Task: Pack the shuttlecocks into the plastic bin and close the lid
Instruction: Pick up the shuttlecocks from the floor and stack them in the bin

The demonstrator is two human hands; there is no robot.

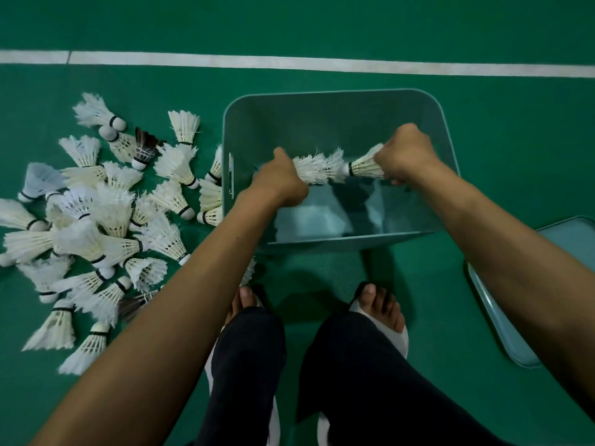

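Both fists grip one nested shuttlecock stack (322,167), left hand (280,181) at one end, right hand (404,154) at the other, lying crosswise over the open bin (335,94).

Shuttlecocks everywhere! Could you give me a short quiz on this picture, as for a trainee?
1. True or false: the lid lies on the floor, off the bin.
2. The loose pile of shuttlecocks lies: A left of the bin, B on the lid, C inside the bin.
3. Fill in: the left hand and right hand hold a nested row of shuttlecocks over the ____.
Key: 1 true; 2 A; 3 bin.
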